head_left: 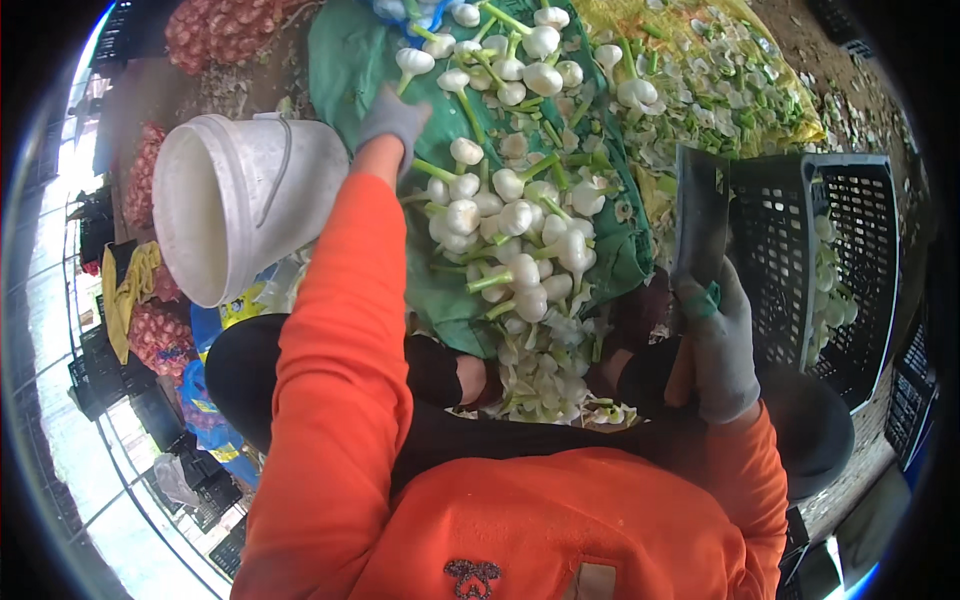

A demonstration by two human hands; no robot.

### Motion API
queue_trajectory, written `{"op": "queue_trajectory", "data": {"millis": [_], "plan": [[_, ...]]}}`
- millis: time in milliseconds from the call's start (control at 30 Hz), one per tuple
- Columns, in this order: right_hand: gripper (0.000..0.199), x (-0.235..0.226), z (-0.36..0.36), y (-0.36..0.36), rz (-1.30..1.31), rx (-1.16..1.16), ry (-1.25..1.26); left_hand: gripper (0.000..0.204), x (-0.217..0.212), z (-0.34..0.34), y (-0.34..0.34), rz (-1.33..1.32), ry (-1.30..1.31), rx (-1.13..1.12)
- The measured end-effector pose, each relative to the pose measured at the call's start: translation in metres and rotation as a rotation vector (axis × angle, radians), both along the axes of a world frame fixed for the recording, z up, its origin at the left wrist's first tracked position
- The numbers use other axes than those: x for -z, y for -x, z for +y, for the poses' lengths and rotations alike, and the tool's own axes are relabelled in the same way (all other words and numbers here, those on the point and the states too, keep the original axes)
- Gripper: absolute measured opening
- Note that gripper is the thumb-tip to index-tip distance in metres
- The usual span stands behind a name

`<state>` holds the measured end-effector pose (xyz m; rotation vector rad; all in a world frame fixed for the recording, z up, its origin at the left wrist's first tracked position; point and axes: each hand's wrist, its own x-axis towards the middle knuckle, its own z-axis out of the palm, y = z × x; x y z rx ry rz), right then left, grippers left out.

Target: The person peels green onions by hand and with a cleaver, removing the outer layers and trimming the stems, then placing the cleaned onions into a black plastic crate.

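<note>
My left hand (397, 122), in a grey glove, reaches over the green sheet (345, 60). Its thumb and fingers look apart, though slightly blurred, close to the green stem of a garlic bulb (414, 62). Whether they touch the stem I cannot tell. My right hand (724, 345), gloved in grey with a green band on a finger, grips a cleaver (702, 215). The wide dark blade points away from me and the wooden handle shows below the fist. A heap of white garlic bulbs (515, 218) with cut green stems lies between the hands.
A white bucket (270, 190) lies tipped at the left. Black plastic crates (850, 215) holding some garlic stand at the right. Peelings (700, 75) cover a yellow sheet at the far right; more skins (545, 375) lie between my feet. Net sacks (222, 35) sit at the left.
</note>
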<state>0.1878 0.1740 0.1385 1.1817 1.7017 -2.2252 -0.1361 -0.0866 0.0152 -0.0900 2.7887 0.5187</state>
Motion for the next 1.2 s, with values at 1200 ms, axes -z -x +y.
{"op": "queue_trajectory", "data": {"millis": [1200], "plan": [[0.039, -0.022, 0.018, -0.027, 0.346, -0.014, -0.266, 0.031, -0.153, 0.052, -0.131, -0.421, -1.634, 0.3]]}}
